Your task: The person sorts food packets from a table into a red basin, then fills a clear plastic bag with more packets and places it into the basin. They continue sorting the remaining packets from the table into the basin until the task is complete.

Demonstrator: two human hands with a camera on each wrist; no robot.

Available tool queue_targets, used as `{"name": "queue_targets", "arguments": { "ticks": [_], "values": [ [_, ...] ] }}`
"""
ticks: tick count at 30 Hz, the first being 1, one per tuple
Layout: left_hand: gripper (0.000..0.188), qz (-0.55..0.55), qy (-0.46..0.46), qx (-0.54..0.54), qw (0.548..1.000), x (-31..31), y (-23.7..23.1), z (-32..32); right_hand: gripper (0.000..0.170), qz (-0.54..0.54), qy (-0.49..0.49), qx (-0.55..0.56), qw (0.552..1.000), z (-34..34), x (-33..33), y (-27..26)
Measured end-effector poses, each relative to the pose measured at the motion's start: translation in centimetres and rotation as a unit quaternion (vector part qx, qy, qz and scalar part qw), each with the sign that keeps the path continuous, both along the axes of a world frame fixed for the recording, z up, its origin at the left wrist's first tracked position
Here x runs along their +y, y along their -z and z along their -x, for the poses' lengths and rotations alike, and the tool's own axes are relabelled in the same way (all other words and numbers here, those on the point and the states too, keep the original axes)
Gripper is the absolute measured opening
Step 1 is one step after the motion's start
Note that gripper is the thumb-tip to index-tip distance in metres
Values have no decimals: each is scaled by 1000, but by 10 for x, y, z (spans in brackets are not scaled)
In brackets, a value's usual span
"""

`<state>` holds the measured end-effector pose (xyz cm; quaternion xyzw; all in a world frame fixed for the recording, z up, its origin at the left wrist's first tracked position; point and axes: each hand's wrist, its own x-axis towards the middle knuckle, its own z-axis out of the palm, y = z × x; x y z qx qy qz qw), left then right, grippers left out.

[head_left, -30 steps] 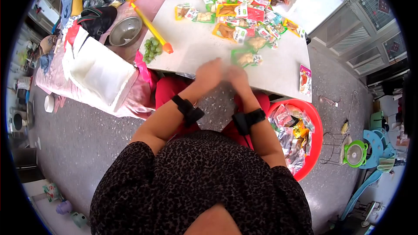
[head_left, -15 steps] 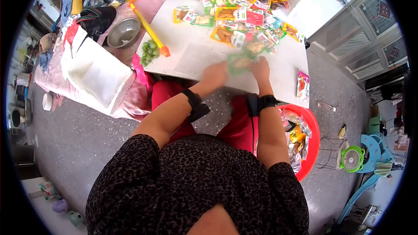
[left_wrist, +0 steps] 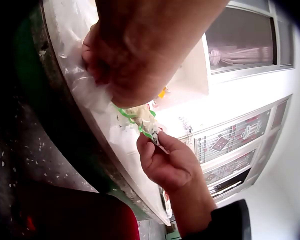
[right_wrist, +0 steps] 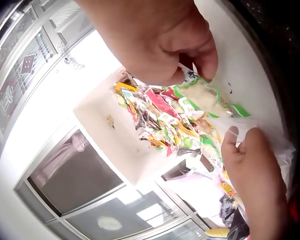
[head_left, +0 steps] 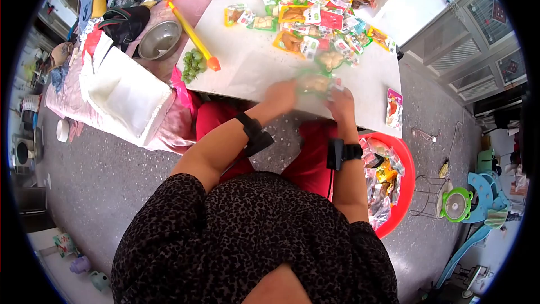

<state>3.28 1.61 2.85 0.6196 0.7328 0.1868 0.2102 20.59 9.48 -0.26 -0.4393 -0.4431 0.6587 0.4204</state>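
Observation:
My right hand (head_left: 342, 106) pinches one end of a green-edged clear food packet (right_wrist: 202, 99) with pale contents, over the table's near edge. In the right wrist view the thumb and fingers close on the packet's printed corner. To its left, my left hand (head_left: 280, 95) grips a thin clear plastic bag (left_wrist: 85, 87) between thumb and fingers. The packet's far end overlaps the bag in the right wrist view. Part of the packet is hidden behind the left hand in the left wrist view. Another green-edged packet (head_left: 330, 60) lies just beyond.
A heap of colourful food packets (head_left: 320, 0) covers the table's far side. Green grapes (head_left: 193, 65) and a yellow tube (head_left: 191, 32) lie at the left. A single packet (head_left: 394, 108) lies near the right edge. Below stands a red tub (head_left: 406, 186) of packets.
The hands were close together at the table edge; the right hand has since moved right, now pinching the green-edged packet. Over the last half second it came slightly nearer the body.

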Motion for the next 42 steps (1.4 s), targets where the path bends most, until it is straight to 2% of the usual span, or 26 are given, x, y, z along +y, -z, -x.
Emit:
{"name": "queue_targets", "arguments": {
  "ticks": [1, 5, 9, 12, 18, 21, 25, 27, 28, 30, 31, 34, 37, 40, 42],
  "values": [
    [20, 21, -1, -7, 1000, -1, 0, -1, 15, 50, 29, 58, 997, -5, -9, -9],
    [18, -45, 12, -6, 999, -2, 16, -8, 15, 27, 17, 126, 992, -39, -31, -22],
    [15, -65, 16, -28, 997, 0, 16, -10, 15, 41, -7, 115, 992, -47, -42, -35],
    [14, -64, 10, -49, 997, -1, 12, -12, 16, 84, -43, 81, 992, -41, -41, -34],
    [18, -103, -5, -52, 993, -3, 16, -11, 17, 154, -57, 45, 985, -30, -36, -30],
    [16, -126, 3, -34, 992, -8, 15, -18, 17, 153, -17, 77, 985, -22, -42, -35],
    [16, -179, 21, -58, 982, -10, 7, -27, 18, 157, -10, 193, 969, -7, -39, 2],
    [15, -147, 36, -47, 987, -12, -5, -28, 19, 159, 6, 228, 960, 11, -51, 4],
    [15, -131, 43, -41, 990, -13, -10, -28, 17, 145, 12, 225, 964, 21, -57, -2],
    [15, -172, 43, -11, 984, -12, -5, -27, 13, 117, -38, 37, 992, 22, -62, -30],
    [15, -191, 44, 5, 981, -13, -4, -26, 11, 101, -62, -57, 991, 23, -63, -38],
    [14, -172, 47, -6, 984, -15, -9, -24, 6, 70, -165, -172, 969, 7, -42, -28],
    [13, -230, 60, -9, 971, -19, -6, -23, 9, 136, -151, -146, 968, 4, -44, -35],
    [12, -201, 51, 10, 978, -17, 6, -23, 11, 142, -91, -56, 984, 19, -50, -18],
    [12, -195, 58, -9, 979, -15, 11, -24, 13, 108, -71, -27, 991, 32, -50, -14]
  ]
}}
